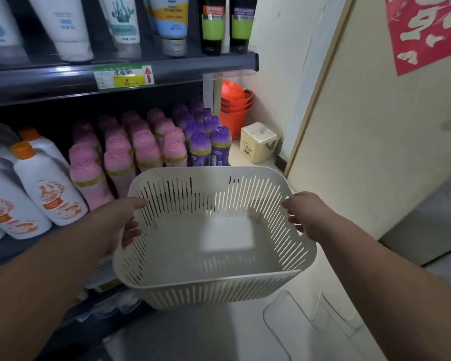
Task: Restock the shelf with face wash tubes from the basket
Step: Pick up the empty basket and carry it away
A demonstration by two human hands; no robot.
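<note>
- Hands: the left hand [126, 222] and right hand [303, 214] each grasp an opposite side wall of the basket [219, 287], which is held in the air in front of the shelf [167, 67].
- Task items: face wash tubes [71, 27] stand cap-down on the upper shelf. No tube is visible inside the basket.
- Hazard: the basket's far rim is near the pink bottles [141, 149]. A forward swing would likely topple them.
- Hazard: letting go with one hand would probably tilt the basket.
- Surroundings: purple bottles [206, 142] and orange-capped white bottles [44, 183] fill the lower level. Stacked orange buckets [235, 110] and a cream bin [258, 142] stand by the wall. Lighting is dim.
</note>
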